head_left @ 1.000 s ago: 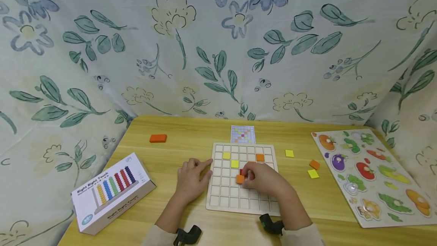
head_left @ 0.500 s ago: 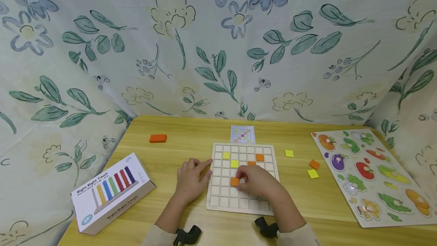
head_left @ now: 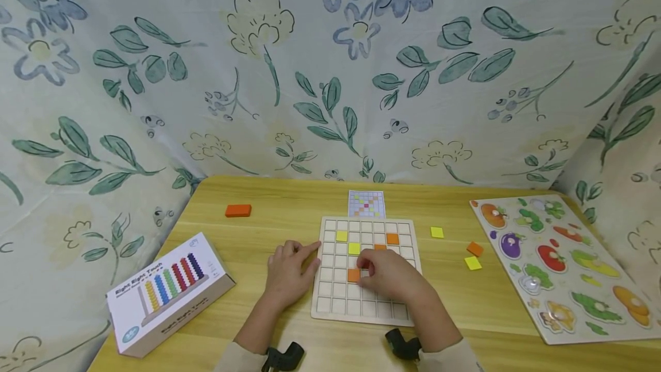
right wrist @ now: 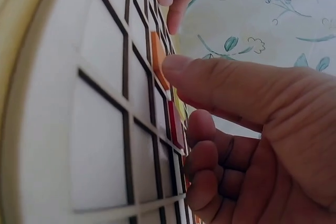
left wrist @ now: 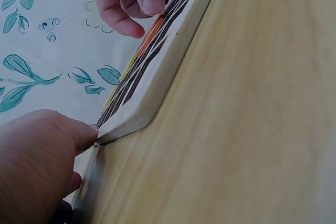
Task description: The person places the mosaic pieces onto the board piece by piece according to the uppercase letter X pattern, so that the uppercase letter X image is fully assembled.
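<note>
My right hand [head_left: 392, 274] is over the middle of a wooden grid board [head_left: 339, 305]. Its fingers are at an orange square tile [head_left: 353, 275] in a grid cell, and the right wrist view has the thumb tip against this tile [right wrist: 158, 59]. The index fingertip is hidden there behind the thumb. A red tile [right wrist: 175, 125] lies diagonally beside it, covered by the hand in the head view. My left hand [head_left: 290, 271] rests at the board's left side, extended index finger touching the edge. Other tiles on the board are yellow [head_left: 342, 236] and orange [head_left: 392, 239].
Behind the board lies a small pattern card [head_left: 366, 204]. Loose yellow tiles [head_left: 436, 232] and an orange tile [head_left: 475, 249] are to the right, near a vegetable puzzle board [head_left: 537, 303]. On the left are an orange block [head_left: 238, 210] and a toy box [head_left: 170, 297].
My right hand has carried the orange tile a little left and down into a cell, then stayed there over the last half second. The left hand has not moved.
</note>
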